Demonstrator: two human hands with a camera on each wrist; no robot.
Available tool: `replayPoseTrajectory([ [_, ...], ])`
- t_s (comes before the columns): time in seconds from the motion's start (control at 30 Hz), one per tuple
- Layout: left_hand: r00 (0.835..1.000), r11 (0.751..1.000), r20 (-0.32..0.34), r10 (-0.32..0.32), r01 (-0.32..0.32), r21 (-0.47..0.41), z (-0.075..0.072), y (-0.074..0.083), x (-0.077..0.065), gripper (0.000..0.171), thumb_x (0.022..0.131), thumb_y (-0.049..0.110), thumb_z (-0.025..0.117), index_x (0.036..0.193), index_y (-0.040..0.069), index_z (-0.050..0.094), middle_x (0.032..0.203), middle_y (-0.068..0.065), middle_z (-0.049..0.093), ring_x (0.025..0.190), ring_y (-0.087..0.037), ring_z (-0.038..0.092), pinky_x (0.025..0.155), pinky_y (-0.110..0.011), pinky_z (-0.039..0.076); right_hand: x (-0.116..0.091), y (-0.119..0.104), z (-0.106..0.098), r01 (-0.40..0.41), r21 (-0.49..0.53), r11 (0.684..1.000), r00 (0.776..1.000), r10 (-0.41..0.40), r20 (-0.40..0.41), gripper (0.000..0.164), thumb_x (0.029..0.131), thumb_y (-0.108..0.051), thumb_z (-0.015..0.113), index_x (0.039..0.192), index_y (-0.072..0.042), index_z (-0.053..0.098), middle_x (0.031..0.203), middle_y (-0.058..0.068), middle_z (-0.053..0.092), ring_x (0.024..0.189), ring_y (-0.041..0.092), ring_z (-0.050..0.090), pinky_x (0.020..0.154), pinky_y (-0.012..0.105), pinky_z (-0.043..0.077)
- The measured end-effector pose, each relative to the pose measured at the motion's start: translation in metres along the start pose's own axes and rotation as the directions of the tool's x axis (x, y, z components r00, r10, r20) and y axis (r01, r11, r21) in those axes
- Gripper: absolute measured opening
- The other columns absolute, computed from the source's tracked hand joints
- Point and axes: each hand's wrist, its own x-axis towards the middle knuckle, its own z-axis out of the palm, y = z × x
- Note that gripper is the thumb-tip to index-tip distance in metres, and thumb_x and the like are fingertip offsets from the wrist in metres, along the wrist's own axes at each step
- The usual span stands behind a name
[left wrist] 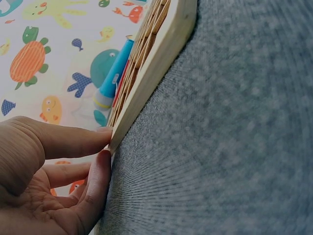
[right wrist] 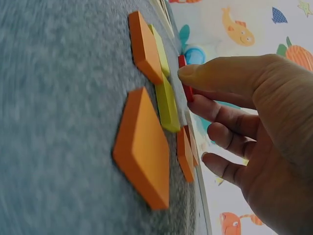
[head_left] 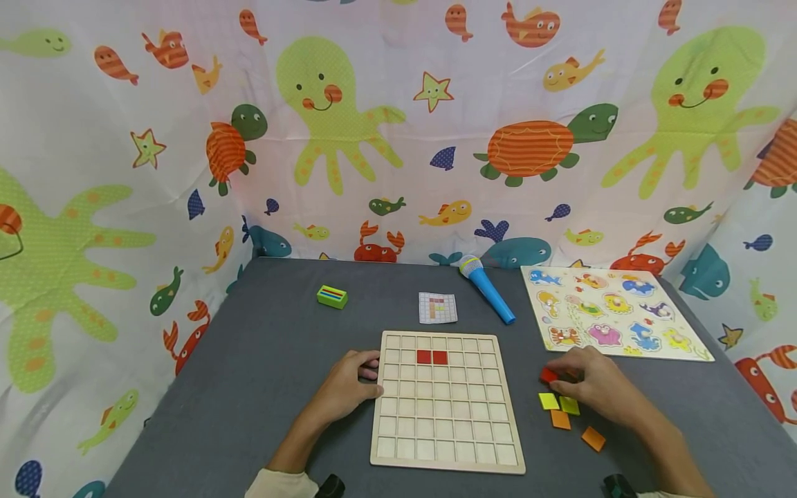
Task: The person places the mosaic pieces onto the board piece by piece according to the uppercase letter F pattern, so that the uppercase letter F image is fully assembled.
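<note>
A wooden grid board (head_left: pixel 447 465) lies on the grey table, with two red square tiles (head_left: pixel 424 357) side by side in its upper rows. My left hand (head_left: pixel 349 387) rests against the board's left edge, thumb and fingertips touching its side. At the right, my right hand (head_left: pixel 591 387) pinches a red tile (right wrist: pixel 184 83) between thumb and index finger, the other fingers loosely bent. Yellow-green tiles (head_left: pixel 548 401) lie just in front of it, with orange tiles (head_left: pixel 593 438) nearer me. More orange-red tiles (right wrist: pixel 185 154) show below the fingers in the right wrist view.
Behind the board lies a small printed grid card (head_left: pixel 438 308), with a blue toy microphone (head_left: pixel 488 290) beside it. An animal picture puzzle board (head_left: pixel 623 315) is at the back right. A green block with coloured stripes (head_left: pixel 333 297) sits at the back left. Patterned cloth (head_left: pixel 386 138) surrounds the table.
</note>
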Motion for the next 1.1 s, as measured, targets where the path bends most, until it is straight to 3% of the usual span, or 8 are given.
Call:
replayPoseTrajectory([
  [0.2, 1.0, 1.0, -0.002, -0.002, 0.002, -0.005, 0.0, 0.001, 0.001, 0.061, 0.086, 0.001, 0.082, 0.143, -0.003, 0.061, 0.123, -0.012, 0.062, 0.107, -0.024, 0.067, 0.092, -0.043, 0.054, 0.007, -0.01, 0.006, 0.018, 0.011, 1.0, 1.0, -0.018, -0.02, 0.034, 0.094, -0.032, 0.081, 0.12, -0.011, 0.08, 0.108, 0.0, 0.067, 0.095, 0.019, 0.052, 0.078, 0.036, 0.047],
  [0.43, 1.0, 1.0, 0.002, -0.001, 0.001, 0.002, 0.0, 0.0, 0.0, 0.061, 0.086, 0.0, 0.082, 0.143, -0.003, 0.061, 0.122, -0.012, 0.061, 0.107, -0.023, 0.067, 0.092, -0.043, 0.054, 0.018, -0.023, 0.015, 0.094, 0.03, 0.995, 0.995, -0.093, -0.045, 0.031, 0.093, -0.031, 0.083, 0.118, -0.012, 0.08, 0.111, -0.001, 0.069, 0.103, 0.021, 0.057, 0.088, 0.046, 0.051],
  [0.7, 1.0, 1.0, -0.004, 0.008, -0.008, -0.006, 0.0, 0.0, -0.001, 0.061, 0.085, 0.0, 0.083, 0.142, -0.004, 0.062, 0.122, -0.012, 0.062, 0.107, -0.023, 0.067, 0.092, -0.042, 0.055, 0.034, -0.039, 0.023, 0.133, 0.048, 0.99, 0.991, -0.132, -0.027, 0.026, 0.093, -0.027, 0.082, 0.116, -0.014, 0.082, 0.102, -0.006, 0.067, 0.096, 0.015, 0.053, 0.08, 0.034, 0.048],
  [1.1, 1.0, 1.0, -0.005, 0.0, 0.0, -0.003, -0.001, 0.001, 0.0, 0.061, 0.086, 0.001, 0.082, 0.143, -0.003, 0.061, 0.122, -0.011, 0.062, 0.107, -0.023, 0.067, 0.093, -0.042, 0.054, 0.053, -0.062, 0.038, 0.157, 0.063, 0.986, 0.988, -0.157, -0.013, 0.029, 0.092, -0.033, 0.083, 0.116, -0.016, 0.081, 0.104, -0.004, 0.068, 0.097, 0.017, 0.049, 0.077, 0.033, 0.045],
])
